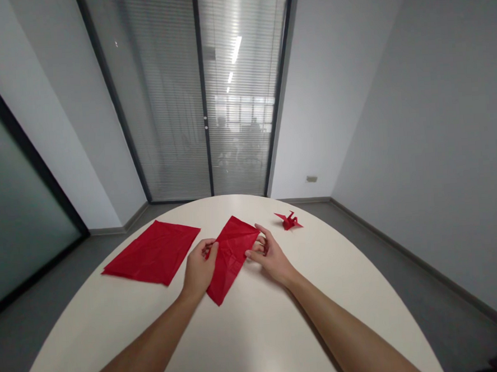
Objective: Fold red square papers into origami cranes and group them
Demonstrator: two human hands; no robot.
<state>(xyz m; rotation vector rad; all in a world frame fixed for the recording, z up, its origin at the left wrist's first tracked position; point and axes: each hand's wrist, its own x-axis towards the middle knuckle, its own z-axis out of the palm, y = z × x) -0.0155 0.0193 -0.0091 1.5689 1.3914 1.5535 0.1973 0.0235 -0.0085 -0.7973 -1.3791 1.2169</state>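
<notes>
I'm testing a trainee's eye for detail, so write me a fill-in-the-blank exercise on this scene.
1. The paper between the left hand and right hand is coloured ____.
2. The folded bird lies to the ____ of that paper.
3. Of the two hands, the ____ is nearer the larger sheet.

Missing words: red; right; left.

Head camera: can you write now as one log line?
left hand: holding paper | right hand: touching paper's right edge | sheet: table, left | crane: table, right
</notes>
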